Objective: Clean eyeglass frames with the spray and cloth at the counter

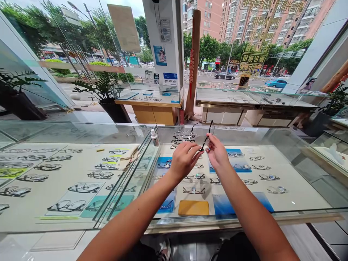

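I hold a pair of thin black-framed glasses point(207, 131) up over a glass display counter point(244, 214). My left hand point(184, 159) and my right hand point(216, 152) meet below the frame, both pinching at one black temple arm. The fingers of each hand are curled together around it. The lenses stand above my fingertips, tilted away from me. Under the glass lie several rows of displayed glasses point(194, 190).
A small white bottle point(154, 138) stands on the glass to the left of my hands, with a beige cloth point(127, 158) further left. A yellow case point(193, 207) lies inside the counter. More counters, potted plants point(106, 90) and street windows lie beyond.
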`<state>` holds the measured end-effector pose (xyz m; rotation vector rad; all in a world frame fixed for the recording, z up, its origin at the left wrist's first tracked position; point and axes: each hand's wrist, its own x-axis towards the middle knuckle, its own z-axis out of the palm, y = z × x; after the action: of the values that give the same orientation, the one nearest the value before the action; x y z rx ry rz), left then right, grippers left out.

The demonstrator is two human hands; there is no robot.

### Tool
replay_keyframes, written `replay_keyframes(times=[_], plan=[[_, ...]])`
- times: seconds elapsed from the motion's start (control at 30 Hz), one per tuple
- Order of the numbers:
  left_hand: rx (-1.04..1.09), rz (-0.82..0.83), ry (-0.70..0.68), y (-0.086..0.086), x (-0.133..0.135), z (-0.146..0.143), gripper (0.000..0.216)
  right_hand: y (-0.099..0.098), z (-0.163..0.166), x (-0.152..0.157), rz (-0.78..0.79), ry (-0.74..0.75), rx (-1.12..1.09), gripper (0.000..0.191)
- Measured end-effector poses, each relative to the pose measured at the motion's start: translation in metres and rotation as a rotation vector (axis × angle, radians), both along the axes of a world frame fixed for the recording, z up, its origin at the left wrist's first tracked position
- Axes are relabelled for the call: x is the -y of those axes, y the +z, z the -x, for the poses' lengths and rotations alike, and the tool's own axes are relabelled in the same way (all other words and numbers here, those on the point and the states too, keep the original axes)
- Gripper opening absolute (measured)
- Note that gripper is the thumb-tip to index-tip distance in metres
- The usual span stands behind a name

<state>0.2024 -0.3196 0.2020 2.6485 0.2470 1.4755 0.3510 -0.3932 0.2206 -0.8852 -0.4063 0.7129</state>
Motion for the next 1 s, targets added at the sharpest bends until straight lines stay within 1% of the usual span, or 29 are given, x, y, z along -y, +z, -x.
replay_keyframes(times=[0.13, 0.27, 0.4, 0.5, 0.6, 0.63, 0.7, 0.77, 0.8, 0.83, 0.87, 0.93, 1.0], plan=[[0.020, 0.044, 0.000, 0.000, 0.002, 0.001, 0.016, -0.001, 0.001, 0.000, 0.020, -0.035, -0.016, 0.048], [0.033, 0.109, 0.016, -0.001, 0.001, 0.002, 0.023, -0.002, -0.001, 0.001, 0.033, -0.039, 0.019, 0.047], [0.084, 0.136, -0.019, 0.002, -0.002, 0.007, 0.026, 0.001, 0.001, 0.003, 0.032, -0.058, 0.085, 0.045], [0.204, 0.176, -0.004, 0.009, -0.005, 0.011, 0.024, 0.006, 0.009, 0.007, 0.026, -0.068, 0.234, 0.043], [0.352, 0.286, 0.045, 0.016, -0.010, 0.016, 0.021, 0.011, 0.019, 0.016, 0.039, -0.051, 0.514, 0.036], [0.385, 0.345, 0.056, 0.017, -0.012, 0.018, 0.021, 0.012, 0.022, 0.020, 0.047, -0.082, 0.624, 0.032], [0.415, 0.483, 0.060, 0.019, -0.018, 0.020, 0.023, 0.013, 0.021, 0.026, 0.051, -0.243, 0.806, 0.025], [0.423, 0.624, 0.048, 0.020, -0.024, 0.022, 0.026, 0.014, 0.013, 0.028, 0.044, -0.453, 0.893, 0.025], [0.426, 0.682, 0.036, 0.019, -0.027, 0.022, 0.027, 0.015, 0.007, 0.028, 0.043, -0.524, 0.907, 0.025], [0.434, 0.727, 0.022, 0.019, -0.030, 0.022, 0.029, 0.015, 0.001, 0.027, 0.042, -0.556, 0.913, 0.027], [0.444, 0.759, 0.003, 0.019, -0.032, 0.022, 0.029, 0.016, -0.005, 0.026, 0.040, -0.549, 0.917, 0.031], [0.455, 0.794, -0.050, 0.018, -0.034, 0.022, 0.029, 0.016, -0.015, 0.023, 0.026, -0.474, 0.935, 0.037], [0.463, 0.801, -0.101, 0.021, -0.033, 0.023, 0.029, 0.018, -0.019, 0.021, -0.005, -0.427, 0.969, 0.034]])
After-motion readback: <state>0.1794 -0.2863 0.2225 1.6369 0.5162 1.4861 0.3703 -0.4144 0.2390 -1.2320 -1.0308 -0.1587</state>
